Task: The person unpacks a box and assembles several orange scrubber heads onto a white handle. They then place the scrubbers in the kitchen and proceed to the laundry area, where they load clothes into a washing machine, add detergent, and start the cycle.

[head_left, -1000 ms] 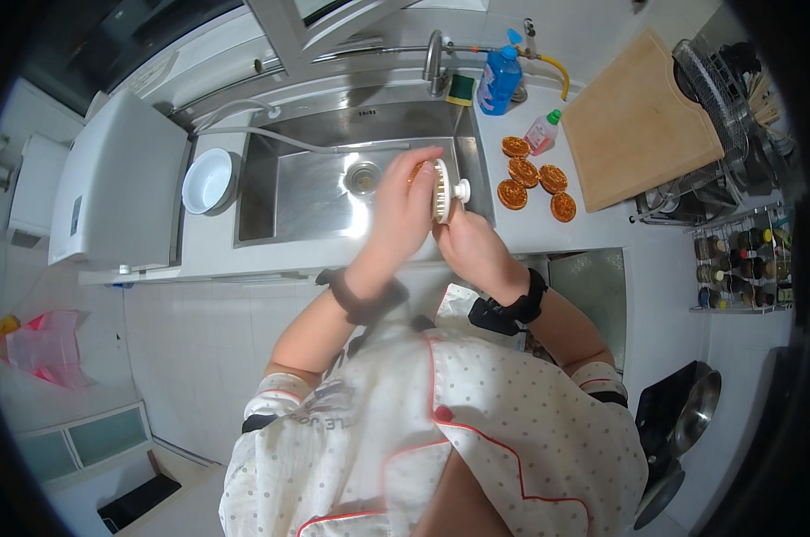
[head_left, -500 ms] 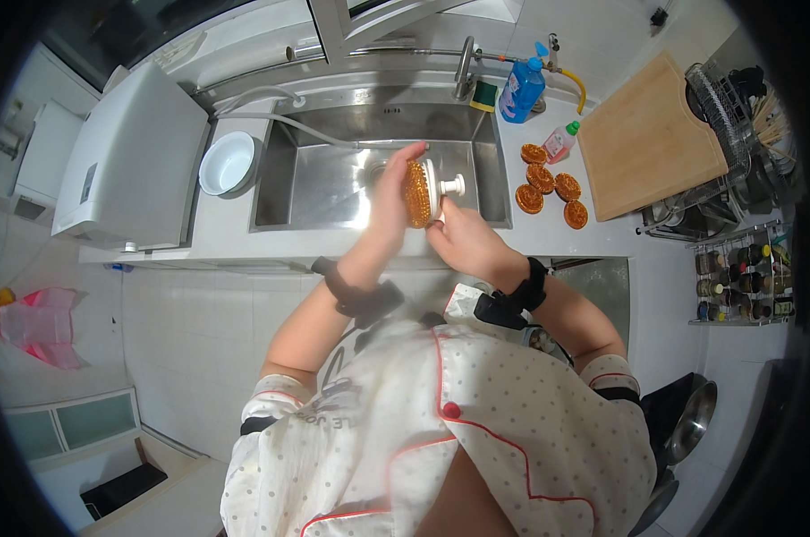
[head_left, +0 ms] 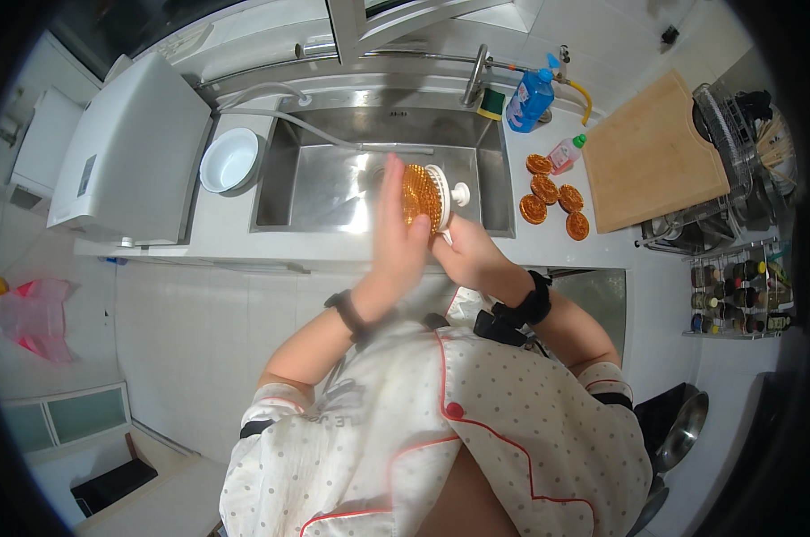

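White worktop (head_left: 226,237) runs left to right, with a white appliance (head_left: 123,157) at its left end and a steel sink (head_left: 333,183) set in the middle below a tap (head_left: 474,76). A wooden cutting board (head_left: 651,157) lies on the right; behind the sink stand a blue bottle (head_left: 530,98) and a smaller pink bottle with a green cap (head_left: 566,152). A white bowl (head_left: 229,161) sits just left of the sink rim. Four amber patterned discs (head_left: 552,199) lie close together on the worktop between sink and cutting board. Both hands are raised over the sink's right half. The left hand (head_left: 396,237) is open, palm and straight fingers pressed flat against the face of an amber disc (head_left: 416,192). The right hand (head_left: 467,255) is closed around the white press mould (head_left: 442,192) from below, its knob pointing right. The disc sits against the mould's face, held between the two hands. Judgement: to do this well, hold the mould steady, keep the flat palm supporting the whole disc, and ease it off squarely, so the pattern stays crisp and the edge does not crack or tear.
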The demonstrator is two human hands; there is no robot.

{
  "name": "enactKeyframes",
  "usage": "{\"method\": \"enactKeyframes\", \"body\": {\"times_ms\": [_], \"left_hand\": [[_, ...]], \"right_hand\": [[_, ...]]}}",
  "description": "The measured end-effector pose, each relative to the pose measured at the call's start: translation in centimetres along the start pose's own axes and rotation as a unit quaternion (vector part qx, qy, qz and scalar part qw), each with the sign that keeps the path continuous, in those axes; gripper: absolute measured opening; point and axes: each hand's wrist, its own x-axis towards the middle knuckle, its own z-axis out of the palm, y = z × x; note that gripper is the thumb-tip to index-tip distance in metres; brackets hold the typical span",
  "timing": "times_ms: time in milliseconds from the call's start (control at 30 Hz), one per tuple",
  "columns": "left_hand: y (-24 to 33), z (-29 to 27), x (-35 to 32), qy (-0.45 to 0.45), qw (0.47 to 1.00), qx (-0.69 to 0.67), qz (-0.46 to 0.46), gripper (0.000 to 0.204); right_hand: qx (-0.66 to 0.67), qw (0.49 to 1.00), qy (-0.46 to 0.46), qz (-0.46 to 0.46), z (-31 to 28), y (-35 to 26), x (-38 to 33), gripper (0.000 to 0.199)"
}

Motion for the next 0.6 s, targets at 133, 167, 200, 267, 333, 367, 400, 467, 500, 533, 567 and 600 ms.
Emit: {"method": "enactKeyframes", "body": {"times_ms": [133, 167, 200, 267, 333, 367, 400, 467, 500, 533, 567, 600], "left_hand": [[0.1, -1.1, 0.0, -0.013, 0.996, -0.085, -0.01, 0.062], [0.1, -1.4, 0.0, -0.023, 0.995, -0.101, -0.013, 0.062], [-0.1, -1.9, 0.0, -0.038, 0.994, -0.102, -0.014, 0.062], [-0.5, -2.7, 0.0, -0.069, 0.992, -0.107, -0.015, 0.061], [-0.8, -2.8, -0.2, -0.066, 0.992, -0.108, -0.022, 0.06], [-0.9, -2.9, -0.2, -0.065, 0.992, -0.108, -0.026, 0.059], [-1.0, -3.0, -0.1, -0.07, 0.993, -0.096, -0.024, 0.061], [-1.0, -3.3, 0.7, -0.08, 0.994, -0.073, -0.02, 0.063], [-1.0, -3.1, 0.6, -0.074, 0.994, -0.078, -0.035, 0.064], [-1.0, -2.8, 0.9, -0.067, 0.993, -0.082, -0.045, 0.066], [-0.9, -2.7, 1.1, -0.06, 0.993, -0.086, -0.055, 0.068], [-1.0, -3.0, 1.3, -0.077, 0.99, -0.103, -0.062, 0.071]], "right_hand": [[-0.08, 0.996, -0.042, -0.011, 0.5, -0.8, -0.1, 0.026], [-0.09, 0.995, -0.049, -0.013, 0.8, -0.6, -0.2, 0.024], [-0.101, 0.993, -0.053, -0.023, 1.0, -0.4, -0.2, 0.022], [-0.126, 0.989, -0.06, -0.04, 1.4, 0.1, -0.3, 0.018], [-0.119, 0.99, -0.054, -0.059, 1.8, 0.5, -0.1, 0.017], [-0.116, 0.99, -0.051, -0.068, 2.0, 0.7, 0.0, 0.017], [-0.112, 0.989, -0.05, -0.086, 2.2, 1.2, 0.3, 0.017], [-0.104, 0.986, -0.047, -0.119, 2.3, 1.9, 1.1, 0.017], [-0.07, 0.99, -0.033, -0.118, 2.4, 1.8, 1.3, 0.018], [-0.038, 0.992, -0.017, -0.122, 2.3, 1.3, 1.6, 0.019], [-0.005, 0.992, -0.002, -0.125, 2.2, 0.9, 1.9, 0.021], [0.026, 0.992, -0.007, -0.122, 2.3, 1.3, 2.3, 0.023]]}}
